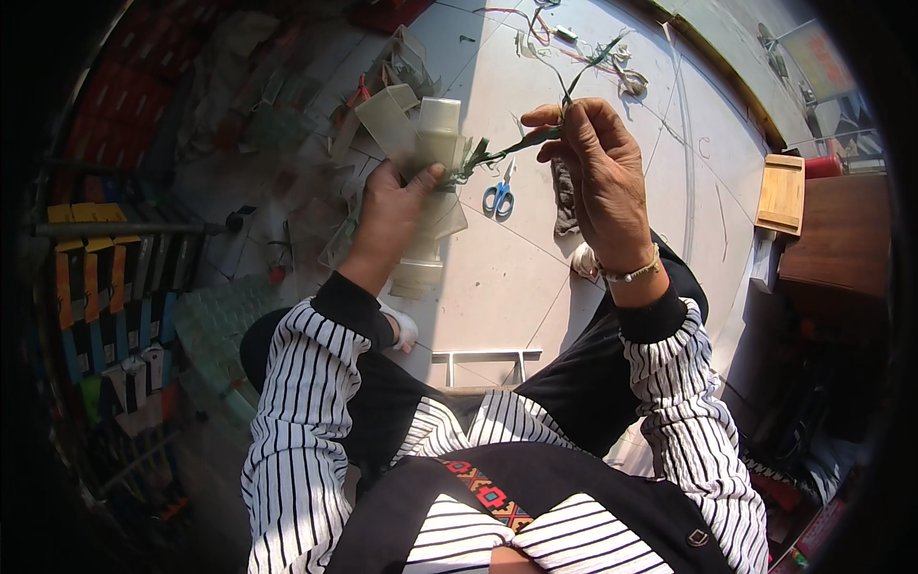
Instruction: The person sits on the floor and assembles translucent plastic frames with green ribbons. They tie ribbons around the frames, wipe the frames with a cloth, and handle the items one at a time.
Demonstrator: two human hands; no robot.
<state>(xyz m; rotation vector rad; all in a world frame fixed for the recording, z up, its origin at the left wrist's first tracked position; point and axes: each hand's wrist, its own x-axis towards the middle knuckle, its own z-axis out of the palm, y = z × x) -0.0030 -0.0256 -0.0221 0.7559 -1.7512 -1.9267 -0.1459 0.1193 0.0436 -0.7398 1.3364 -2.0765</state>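
Observation:
A twisted green plastic strip point(516, 146) runs between my two hands, its thin loose ends rising above the right one. My right hand point(607, 177) pinches it between thumb and fingers. At the strip's other end my left hand point(394, 212) is closed on it, thumb on top. Just past that thumb, partly hidden by the hand, are pale translucent plastic boxes point(441, 117); I cannot tell whether the strip goes round them. Another box point(384, 120) leans at an angle beside them. Scissors with blue handles point(498, 200) lie on the floor between my hands.
Clear plastic pieces clutter the floor at left, beside greenish clear containers point(229, 330). Shelved boxes point(91, 277) line the far left. Strips and string point(626, 78) lie at the back. A dark grey fuzzy thing point(566, 206) is near my right wrist; a wooden board point(782, 194) stands at right.

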